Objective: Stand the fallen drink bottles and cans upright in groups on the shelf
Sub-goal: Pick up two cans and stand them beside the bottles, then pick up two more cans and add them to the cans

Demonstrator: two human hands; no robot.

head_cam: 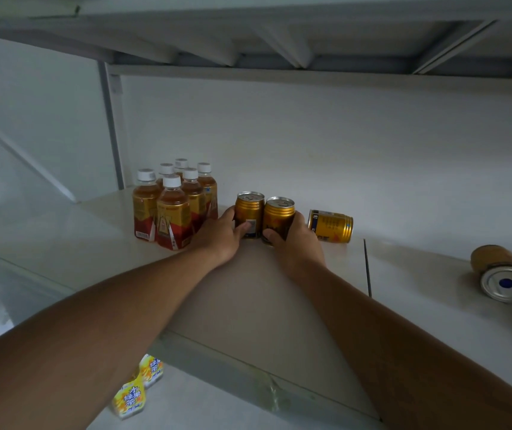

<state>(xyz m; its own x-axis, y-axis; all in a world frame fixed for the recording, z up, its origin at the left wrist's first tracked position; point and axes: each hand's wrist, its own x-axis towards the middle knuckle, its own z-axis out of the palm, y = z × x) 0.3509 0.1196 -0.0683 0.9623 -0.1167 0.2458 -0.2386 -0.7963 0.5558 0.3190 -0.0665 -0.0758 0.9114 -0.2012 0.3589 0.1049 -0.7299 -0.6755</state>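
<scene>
The fallen can (330,226) lies on the shelf (434,305), long axis left-right, just right of our right hand (295,243). That nearer hand grasps one upright can (278,217); our left hand (220,234) grasps another (249,212).

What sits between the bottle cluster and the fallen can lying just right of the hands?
In the head view, two upright gold cans, side by side: the left hand holds one, the right hand the other.
</scene>
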